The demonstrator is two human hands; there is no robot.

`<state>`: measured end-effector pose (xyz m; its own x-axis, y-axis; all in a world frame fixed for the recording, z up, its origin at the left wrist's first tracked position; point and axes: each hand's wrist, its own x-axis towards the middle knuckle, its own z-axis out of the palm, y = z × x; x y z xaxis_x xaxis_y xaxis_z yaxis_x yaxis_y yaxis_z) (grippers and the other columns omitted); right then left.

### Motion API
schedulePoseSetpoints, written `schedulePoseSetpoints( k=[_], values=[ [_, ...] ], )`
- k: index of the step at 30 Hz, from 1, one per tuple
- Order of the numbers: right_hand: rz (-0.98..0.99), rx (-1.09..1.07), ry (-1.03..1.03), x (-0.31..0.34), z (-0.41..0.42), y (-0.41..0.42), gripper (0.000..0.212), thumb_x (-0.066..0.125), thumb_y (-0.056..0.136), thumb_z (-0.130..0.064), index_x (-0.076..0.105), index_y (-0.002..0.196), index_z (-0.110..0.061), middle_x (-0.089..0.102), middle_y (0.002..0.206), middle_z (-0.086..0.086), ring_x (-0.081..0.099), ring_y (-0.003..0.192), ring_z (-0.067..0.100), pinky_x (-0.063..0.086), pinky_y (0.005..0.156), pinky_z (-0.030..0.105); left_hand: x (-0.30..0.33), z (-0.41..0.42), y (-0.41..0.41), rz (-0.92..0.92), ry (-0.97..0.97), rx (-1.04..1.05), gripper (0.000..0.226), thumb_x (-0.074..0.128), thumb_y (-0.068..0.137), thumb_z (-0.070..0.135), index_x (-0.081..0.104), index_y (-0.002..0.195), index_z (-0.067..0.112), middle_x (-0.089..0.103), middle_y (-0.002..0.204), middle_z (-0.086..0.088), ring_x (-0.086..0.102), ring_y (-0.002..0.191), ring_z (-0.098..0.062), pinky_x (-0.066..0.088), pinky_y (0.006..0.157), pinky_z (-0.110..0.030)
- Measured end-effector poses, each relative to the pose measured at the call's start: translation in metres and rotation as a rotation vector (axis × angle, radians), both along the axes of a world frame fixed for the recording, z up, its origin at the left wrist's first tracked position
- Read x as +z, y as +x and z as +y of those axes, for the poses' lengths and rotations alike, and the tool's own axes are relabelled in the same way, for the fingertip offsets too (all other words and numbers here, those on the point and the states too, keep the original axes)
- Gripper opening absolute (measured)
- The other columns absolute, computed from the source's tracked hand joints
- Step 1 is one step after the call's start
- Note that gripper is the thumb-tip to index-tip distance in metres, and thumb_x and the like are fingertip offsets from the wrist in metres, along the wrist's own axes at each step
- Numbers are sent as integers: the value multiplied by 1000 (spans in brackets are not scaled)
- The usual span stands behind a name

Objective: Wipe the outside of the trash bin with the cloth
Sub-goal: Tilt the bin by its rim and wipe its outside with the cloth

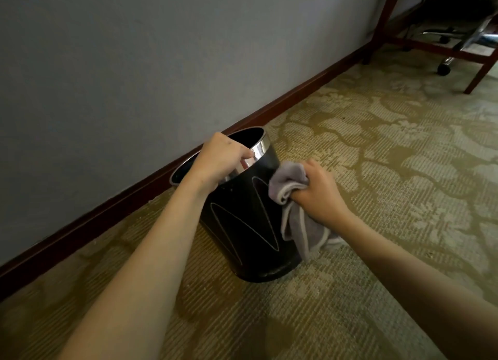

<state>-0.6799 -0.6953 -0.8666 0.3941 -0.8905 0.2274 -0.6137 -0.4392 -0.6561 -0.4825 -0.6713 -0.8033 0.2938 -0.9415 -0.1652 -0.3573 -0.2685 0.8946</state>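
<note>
A black trash bin (250, 225) with a shiny metal rim and pale stitched lines stands on the carpet near the wall, tilted a little toward the wall. My left hand (218, 160) grips its rim from above. My right hand (320, 192) is closed on a grey cloth (289, 183) and presses it against the bin's right side near the top. The cloth's loose end hangs down to the carpet beside the bin.
A grey wall (134, 63) with a dark red baseboard (269, 109) runs behind the bin. Patterned green-gold carpet (377, 144) spreads to the right and front. At the far upper right stand red-brown desk legs (479, 74) and an office chair's wheeled base (444, 66).
</note>
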Motion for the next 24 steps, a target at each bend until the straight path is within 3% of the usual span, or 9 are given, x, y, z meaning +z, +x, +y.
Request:
schedulePoseSetpoints(
  k=[2, 4, 7, 10, 13, 16, 18, 21, 24],
  values=[
    [-129, 7, -49, 21, 1, 16, 13, 66, 79, -13, 54, 79, -9, 50, 84, 6, 51, 72, 22, 41, 62, 35, 0, -2, -5, -11, -25, 5, 19, 69, 75, 16, 73, 83, -1, 70, 83, -14, 61, 83, -21, 42, 69, -28],
    [-175, 26, -73, 32, 3, 25, 13, 67, 80, -16, 57, 82, -9, 51, 86, 6, 53, 73, 23, 44, 64, 38, -1, -1, -5, -17, -42, 12, 26, 70, 73, 16, 73, 88, -5, 71, 88, -22, 60, 80, -21, 43, 68, -30],
    [-198, 70, -64, 28, 8, 26, 11, 68, 81, -16, 57, 84, -16, 53, 89, 6, 55, 77, 25, 48, 71, 43, -2, 1, 2, -10, -16, -20, 18, 68, 75, 20, 74, 77, 2, 72, 83, -11, 61, 80, -19, 41, 63, -25],
    [-76, 101, -90, 12, 14, 19, 17, 66, 80, -14, 54, 88, -23, 47, 87, 1, 51, 76, 23, 48, 66, 44, -3, 3, 10, 34, -15, 2, 9, 69, 78, 20, 77, 80, 17, 74, 93, -2, 64, 91, -15, 44, 72, -30],
    [62, 116, -68, -9, 22, 6, 21, 64, 78, -15, 59, 99, -18, 46, 89, 1, 51, 79, 24, 47, 65, 45, -4, 3, 22, 65, -9, 54, 18, 68, 78, 22, 75, 93, 16, 72, 100, -4, 62, 97, -21, 46, 84, -38],
    [207, 116, -21, -30, 34, -9, 24, 63, 78, -17, 56, 101, -20, 44, 91, -1, 51, 83, 22, 46, 66, 43, -5, 3, 39, 85, -45, 96, 3, 71, 76, 17, 73, 78, 16, 73, 71, 8, 66, 83, -13, 46, 72, -25],
    [307, 111, 33, -41, 38, -18, 24, 63, 79, -20, 55, 102, -20, 45, 94, -1, 51, 87, 23, 48, 70, 46, -6, 3, 46, 78, -66, 97, 6, 70, 77, 15, 70, 71, 18, 70, 58, 14, 66, 67, -3, 41, 62, -21],
    [270, 83, 116, -44, 36, -22, 22, 64, 79, -21, 57, 100, -19, 48, 93, -1, 53, 86, 22, 46, 72, 42, -7, 5, 47, 64, -65, 112, 4, 68, 79, 20, 72, 78, 19, 70, 68, 10, 62, 73, -7, 41, 62, -24],
    [131, 94, 61, -31, 31, -4, 21, 67, 76, -16, 50, 84, -24, 45, 85, -5, 47, 74, 15, 36, 65, 32, -8, 4, 44, 48, -87, 138, 11, 66, 81, 20, 72, 87, 13, 69, 77, 4, 59, 69, -3, 42, 59, -23]
  ],
)
